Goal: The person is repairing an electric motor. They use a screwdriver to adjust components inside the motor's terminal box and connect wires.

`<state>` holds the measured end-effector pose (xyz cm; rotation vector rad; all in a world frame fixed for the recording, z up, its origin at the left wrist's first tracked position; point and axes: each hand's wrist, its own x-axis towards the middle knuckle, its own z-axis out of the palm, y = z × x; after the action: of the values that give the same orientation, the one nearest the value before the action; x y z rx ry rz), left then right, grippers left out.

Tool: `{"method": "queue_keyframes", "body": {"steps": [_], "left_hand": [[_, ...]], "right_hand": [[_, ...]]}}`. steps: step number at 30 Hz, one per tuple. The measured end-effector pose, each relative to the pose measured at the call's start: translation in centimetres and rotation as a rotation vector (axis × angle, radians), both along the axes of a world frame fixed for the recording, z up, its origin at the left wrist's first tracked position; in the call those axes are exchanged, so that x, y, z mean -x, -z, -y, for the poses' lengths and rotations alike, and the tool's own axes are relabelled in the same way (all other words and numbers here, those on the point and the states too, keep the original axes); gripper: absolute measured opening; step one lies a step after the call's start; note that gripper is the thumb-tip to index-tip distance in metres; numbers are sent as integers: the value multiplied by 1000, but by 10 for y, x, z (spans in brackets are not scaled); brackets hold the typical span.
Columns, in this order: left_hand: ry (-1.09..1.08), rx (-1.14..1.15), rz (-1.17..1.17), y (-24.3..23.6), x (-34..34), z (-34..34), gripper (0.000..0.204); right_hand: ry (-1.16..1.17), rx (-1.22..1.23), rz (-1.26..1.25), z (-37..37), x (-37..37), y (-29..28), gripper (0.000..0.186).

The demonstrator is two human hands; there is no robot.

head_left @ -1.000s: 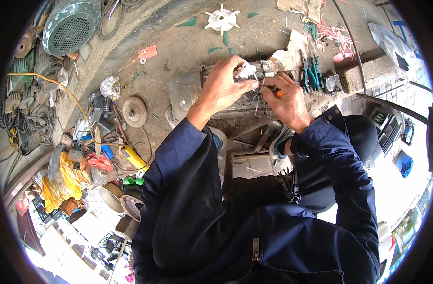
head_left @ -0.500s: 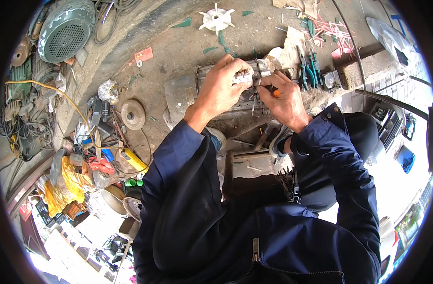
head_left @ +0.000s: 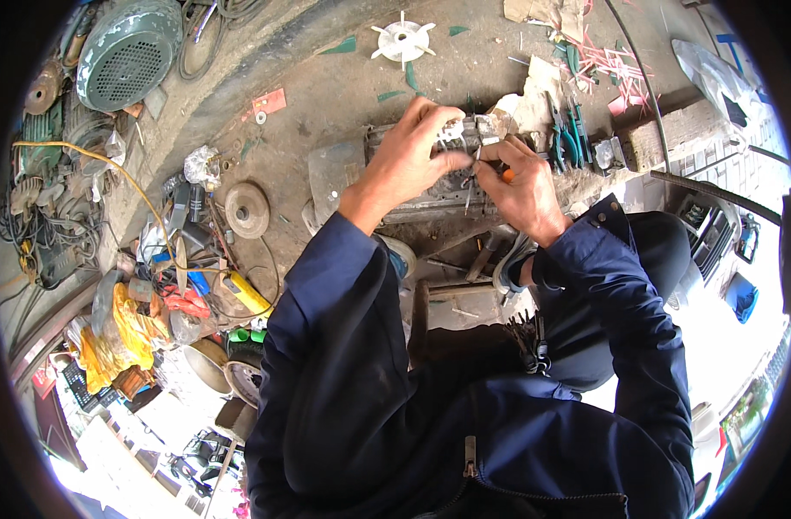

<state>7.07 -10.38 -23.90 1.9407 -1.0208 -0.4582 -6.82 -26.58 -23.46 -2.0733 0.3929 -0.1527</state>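
My left hand is closed on a small white terminal block, largely covered by the fingers. Its thumb points toward my right hand, whose thumb and fingertips are pinched together close by. From the right palm peeks an orange-ended tool, its kind hidden by the fingers. Thin leads hang beneath the fingertips. Both hands are above a grey finned motor housing, which lies on its side on the ground.
Blue-handled pliers lie right of the motor, beside a wooden beam. Beyond it lies a white fan wheel. At left are a round metal disc, a yellow cable and a green motor cover.
The left fingers have shifted and the thumb now reaches out toward the right hand, hiding more of the white block. The right hand stays pinched, and the whole view has shifted slightly.
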Motion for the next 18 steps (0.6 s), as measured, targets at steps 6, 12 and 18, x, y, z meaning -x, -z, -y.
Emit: {"method": "queue_keyframes", "body": {"steps": [6, 12, 18], "left_hand": [[26, -94, -7, -5, 1, -1, 64], [-35, -115, 158, 0, 5, -1, 55], [-102, -228, 302, -6, 16, 1, 54]], "right_hand": [[-9, 27, 16, 1, 1, 3, 13], [-28, 91, 72, -1, -1, 6, 13], [-61, 247, 113, -8, -2, 6, 16]]}}
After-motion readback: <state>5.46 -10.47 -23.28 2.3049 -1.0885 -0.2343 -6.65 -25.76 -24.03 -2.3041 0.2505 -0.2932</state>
